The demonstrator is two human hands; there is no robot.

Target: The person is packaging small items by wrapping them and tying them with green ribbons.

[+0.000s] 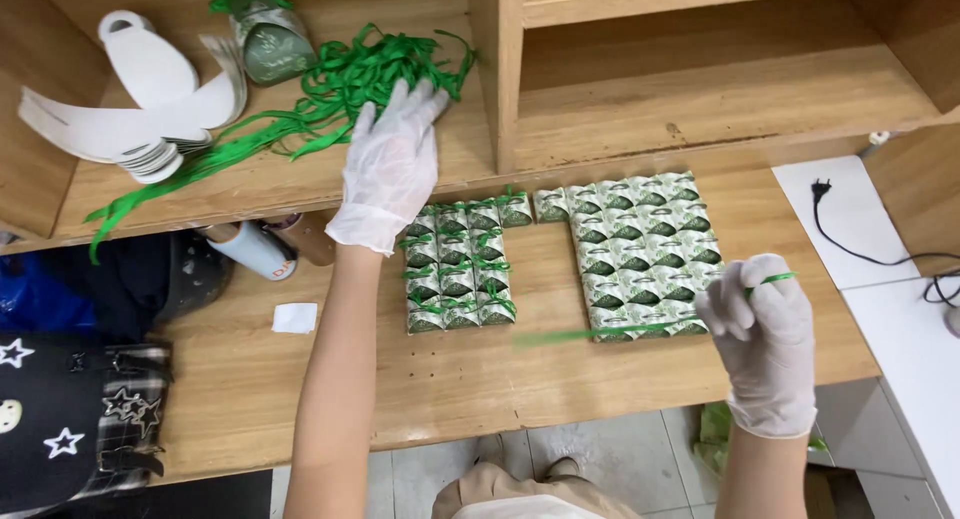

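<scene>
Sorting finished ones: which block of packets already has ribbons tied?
The left block, below the left hand; green bows sit on its packets, while the right block has none.

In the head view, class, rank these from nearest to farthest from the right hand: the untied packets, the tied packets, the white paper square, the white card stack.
1. Untied packets: just left of the right hand.
2. Tied packets: mid-table, farther left.
3. White paper square: left part of the table.
4. White card stack: far left, up on the shelf.
</scene>
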